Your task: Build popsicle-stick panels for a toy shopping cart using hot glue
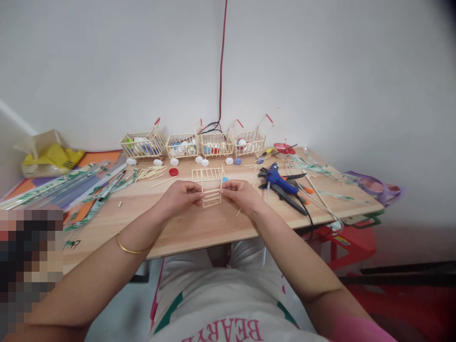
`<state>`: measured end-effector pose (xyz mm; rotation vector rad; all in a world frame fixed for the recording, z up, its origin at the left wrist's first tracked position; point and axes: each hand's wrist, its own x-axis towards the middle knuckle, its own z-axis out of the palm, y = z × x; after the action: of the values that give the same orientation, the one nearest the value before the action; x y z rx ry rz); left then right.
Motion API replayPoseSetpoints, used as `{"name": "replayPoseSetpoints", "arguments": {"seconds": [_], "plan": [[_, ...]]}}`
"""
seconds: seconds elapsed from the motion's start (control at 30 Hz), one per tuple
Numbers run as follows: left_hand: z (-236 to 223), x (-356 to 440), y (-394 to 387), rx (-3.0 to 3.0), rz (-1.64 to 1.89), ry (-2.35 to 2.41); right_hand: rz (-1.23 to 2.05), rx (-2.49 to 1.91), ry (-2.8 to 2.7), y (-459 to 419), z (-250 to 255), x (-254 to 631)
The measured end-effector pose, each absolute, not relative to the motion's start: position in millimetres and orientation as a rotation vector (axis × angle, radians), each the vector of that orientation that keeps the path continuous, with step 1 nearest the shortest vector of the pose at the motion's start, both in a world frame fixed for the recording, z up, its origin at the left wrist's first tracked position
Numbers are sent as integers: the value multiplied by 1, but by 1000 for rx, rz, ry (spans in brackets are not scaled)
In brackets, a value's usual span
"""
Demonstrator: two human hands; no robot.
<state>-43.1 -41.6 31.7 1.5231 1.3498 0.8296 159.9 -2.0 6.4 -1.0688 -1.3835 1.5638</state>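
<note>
Between my two hands stands a small wooden stick frame (212, 198), made of thin uprights and crossbars like a little basket with ladder-like rungs. My left hand (185, 193) pinches its left side between thumb and fingers. On the opposite side, my right hand (238, 194) grips the right upright the same way. A blue round cap (225, 179) shows partly behind the frame, close to my right fingers. Beyond lie a red cap (173, 172) and a pile of loose wooden sticks (151, 173).
Several finished miniature stick carts (181, 145) with white wheels line the wall. To the right lie a blue glue gun (280, 179) and black-handled pliers (288, 198). Plastic-wrapped strips (81, 183) and a yellow bag (53, 161) cover the left. A red stool (351, 244) stands beside the table (171, 237).
</note>
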Motion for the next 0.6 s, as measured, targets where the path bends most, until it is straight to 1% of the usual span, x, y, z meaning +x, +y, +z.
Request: {"name": "replayPoseSetpoints", "arguments": {"seconds": [0.27, 0.47, 0.6], "plan": [[32, -40, -41, 1384, 1060, 1278, 1669, -1016, -1305, 0, 6, 162], [32, -41, -42, 1566, 1097, 1365, 1732, -960, -1279, 1, 5, 164], [29, -42, -43, 1779, 1080, 1479, 1704, -959, -1289, 1, 4, 163]]}}
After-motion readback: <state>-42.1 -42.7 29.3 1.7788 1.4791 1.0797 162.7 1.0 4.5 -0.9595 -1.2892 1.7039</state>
